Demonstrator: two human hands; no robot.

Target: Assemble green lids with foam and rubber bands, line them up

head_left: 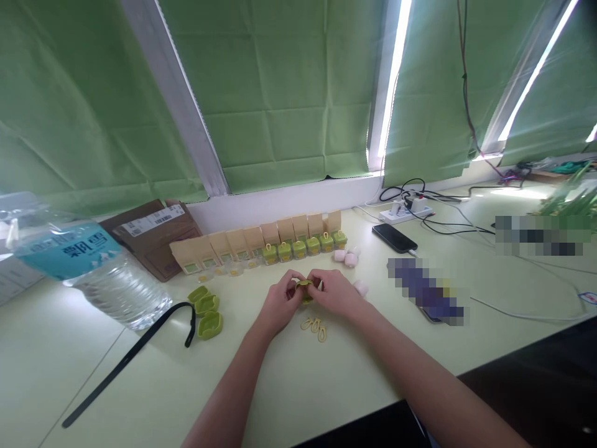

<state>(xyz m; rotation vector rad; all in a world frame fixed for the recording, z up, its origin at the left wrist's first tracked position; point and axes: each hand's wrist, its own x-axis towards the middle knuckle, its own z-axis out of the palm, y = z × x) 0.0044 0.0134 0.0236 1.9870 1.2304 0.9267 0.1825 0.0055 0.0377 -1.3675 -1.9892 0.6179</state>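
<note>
My left hand (283,303) and my right hand (334,290) meet over the table, fingers closed from both sides on a small green lid (305,283). The fingers hide part of it. Just below lie several pale yellow loops (315,325). To the left, green lids (206,304) sit in a short column. Behind my hands runs a row of green-lidded small containers (299,249), with clear cups (236,269) at its left end. Brown paper cards (237,244) stand behind them. Pinkish-white pieces (347,256) rest beyond my right hand, and another is partly covered by it.
A large water bottle (93,261) stands at the left by a cardboard box (156,239). A black strap (135,354) lies in front of it. On the right are a black phone (394,238), a power strip (407,213) and loose cables. A dark object (368,429) is at the front edge.
</note>
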